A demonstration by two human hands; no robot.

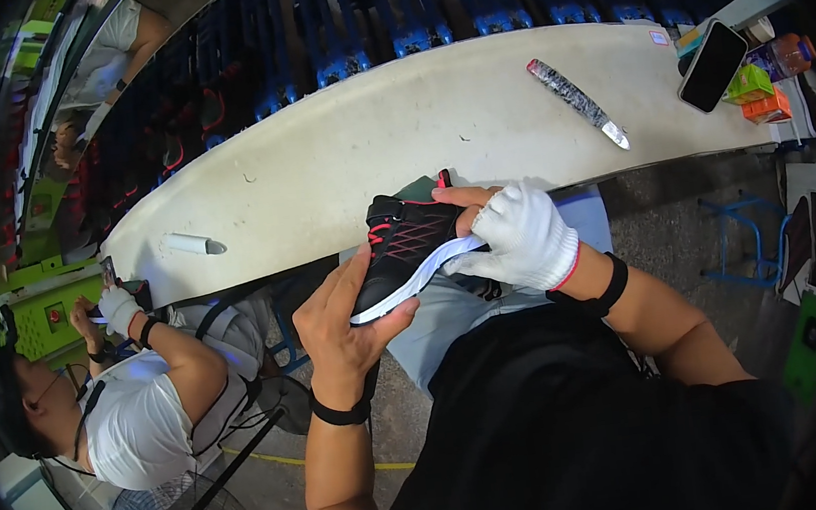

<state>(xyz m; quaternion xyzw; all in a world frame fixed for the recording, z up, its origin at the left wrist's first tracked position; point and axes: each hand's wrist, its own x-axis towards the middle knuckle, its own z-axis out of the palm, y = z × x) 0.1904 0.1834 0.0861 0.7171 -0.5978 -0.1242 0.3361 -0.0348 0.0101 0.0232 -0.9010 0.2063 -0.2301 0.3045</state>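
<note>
Both hands are occupied by one shoe: its toe end is clasped between fingers and thumb of the bare left hand (339,313); its side, further back, is gripped by the right hand (522,237), covered by a white knit glove with some fingers bare. The black shoe with red laces and white sole (414,237) is held tilted at the near edge of the long cream worktop (335,147). Left to right otherwise: a co-worker in a white shirt (141,426) is seated; a white cylindrical piece (189,243), a mottled black-and-white tool with silver blade (574,100) and a black-screened phone (714,66) are laid out on top.
</note>
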